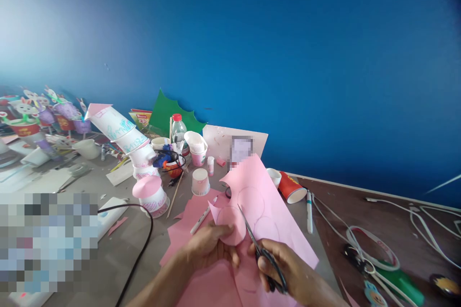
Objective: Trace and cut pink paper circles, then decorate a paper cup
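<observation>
My left hand (216, 244) is closed on a round pink paper disc (236, 225), with the thumb on top and the fingers partly hidden beneath. My right hand (279, 264) grips black-handled scissors (254, 237), whose blades point up and away beside the disc's right edge. Under and behind both hands lies a large pink paper sheet (284, 240) with several circles drawn on it and a ragged upper left edge. More pink paper (209, 288) is spread below my wrists. A white marker (200, 220) rests just left of the disc.
A leaning tower of decorated paper cups (140, 153) stands to the left, near a glue gun (163, 159) and a red-capped bottle (178, 129). At right are a red paper cup (291, 187), another marker (309, 213) and white cables (414, 216). A blue wall (324, 81) closes off the back.
</observation>
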`<state>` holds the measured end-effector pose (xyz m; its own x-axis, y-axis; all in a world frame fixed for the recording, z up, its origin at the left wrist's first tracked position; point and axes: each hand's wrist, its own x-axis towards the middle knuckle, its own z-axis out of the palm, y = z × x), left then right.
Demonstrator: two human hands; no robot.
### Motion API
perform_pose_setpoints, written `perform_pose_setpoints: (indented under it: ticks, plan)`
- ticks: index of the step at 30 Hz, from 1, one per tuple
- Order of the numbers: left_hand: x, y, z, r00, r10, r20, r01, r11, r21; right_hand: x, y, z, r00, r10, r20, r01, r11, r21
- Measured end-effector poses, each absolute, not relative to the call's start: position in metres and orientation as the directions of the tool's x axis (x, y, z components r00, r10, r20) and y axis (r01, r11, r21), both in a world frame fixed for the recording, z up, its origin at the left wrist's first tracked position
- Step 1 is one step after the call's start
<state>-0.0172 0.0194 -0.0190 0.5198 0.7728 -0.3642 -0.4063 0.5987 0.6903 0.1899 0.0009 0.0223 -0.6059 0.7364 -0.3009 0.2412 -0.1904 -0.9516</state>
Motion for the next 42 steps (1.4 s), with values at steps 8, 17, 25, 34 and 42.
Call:
perform_pose_setpoints:
  ticks: [8,17,25,34,42]
  plan:
    - [-0.018,0.018,-0.019,0.468,0.830,-0.305,-0.442,0.518,0.732,0.189,0.005,0.038,-0.590,0.746,-0.309,0.301,-0.151,-0.941]
    - [-0.021,0.021,-0.013,0.429,0.856,-0.288,-0.437,0.475,0.764,0.192,0.006,0.021,-0.610,0.749,-0.257,0.275,-0.104,-0.956]
    - [-0.018,0.023,-0.013,0.317,0.879,-0.357,-0.414,0.467,0.782,0.188,0.007,0.010,-0.624,0.746,-0.232,0.237,-0.102,-0.966]
    - [-0.022,0.025,-0.013,0.236,0.905,-0.355,-0.263,0.411,0.873,0.189,0.008,0.010,-0.622,0.748,-0.232,0.232,-0.107,-0.967]
    - [-0.023,0.024,-0.010,0.201,0.920,-0.336,-0.257,0.380,0.888,0.188,0.006,0.006,-0.613,0.762,-0.209,0.234,-0.077,-0.969]
